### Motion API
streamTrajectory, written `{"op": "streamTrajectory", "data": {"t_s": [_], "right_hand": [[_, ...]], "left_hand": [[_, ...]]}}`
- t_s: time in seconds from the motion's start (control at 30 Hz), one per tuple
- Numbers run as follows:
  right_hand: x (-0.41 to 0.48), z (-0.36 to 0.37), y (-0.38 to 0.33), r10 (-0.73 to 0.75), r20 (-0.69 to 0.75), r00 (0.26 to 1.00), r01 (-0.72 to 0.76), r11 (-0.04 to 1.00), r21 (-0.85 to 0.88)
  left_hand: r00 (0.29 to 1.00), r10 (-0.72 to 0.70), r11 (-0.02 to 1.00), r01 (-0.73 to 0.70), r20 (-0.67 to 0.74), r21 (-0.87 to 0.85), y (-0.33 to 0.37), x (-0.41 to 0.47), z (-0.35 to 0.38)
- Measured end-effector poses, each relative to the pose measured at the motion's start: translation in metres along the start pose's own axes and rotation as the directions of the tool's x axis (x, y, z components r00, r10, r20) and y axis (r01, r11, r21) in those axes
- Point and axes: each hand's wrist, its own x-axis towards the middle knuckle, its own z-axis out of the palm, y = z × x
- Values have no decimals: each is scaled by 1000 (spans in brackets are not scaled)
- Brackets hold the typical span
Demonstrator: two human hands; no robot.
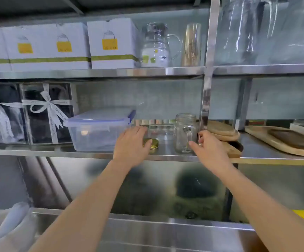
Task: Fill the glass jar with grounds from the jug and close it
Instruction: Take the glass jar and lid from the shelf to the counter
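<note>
An empty clear glass jar (184, 132) with a handle stands upright, lidless, on the middle steel shelf (167, 155). Left of it a gold metal lid (152, 143) lies flat on the same shelf. My left hand (132, 146) reaches onto the shelf with its fingers spread and its thumb resting on the lid's left edge. My right hand (208, 148) is open just right of the jar, thumb close to the jar's handle, holding nothing. A clear glass jug (157, 46) wrapped in plastic stands on the upper shelf.
A clear plastic box with a blue-clipped lid (97, 128) sits left of my left hand. Round wooden boards (222, 130) and wooden trays (282, 140) lie to the right. White cartons (111, 43) fill the upper shelf, ribboned gift boxes (45, 113) the far left. A steel upright (204, 99) stands behind the jar.
</note>
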Motion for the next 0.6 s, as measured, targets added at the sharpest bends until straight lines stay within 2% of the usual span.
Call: {"op": "streamTrajectory", "data": {"t_s": [0.07,0.2,0.27,0.33,0.43,0.5,0.6], "right_hand": [[6,15,5,51,-13,999,-51,997,59],[14,36,12,106,-3,994,-104,981,161],[17,42,15,119,-48,992,-107,974,199],[21,51,23,146,-77,986,-125,964,234],[25,61,29,200,-30,979,-179,925,337],[27,63,29,211,-27,977,-186,908,375],[29,62,27,179,-70,981,-139,912,386]], "left_hand": [[997,-1,1000,2,72,-6,-5,8,17],[966,80,997,-83,248,3,-22,15,57],[953,80,997,-74,291,-34,-32,19,68],[945,80,996,-84,317,-1,-40,24,78],[931,66,995,-87,360,44,-47,23,87],[939,66,997,-71,337,4,-48,19,90],[981,84,995,-92,174,37,-47,13,87]]}}
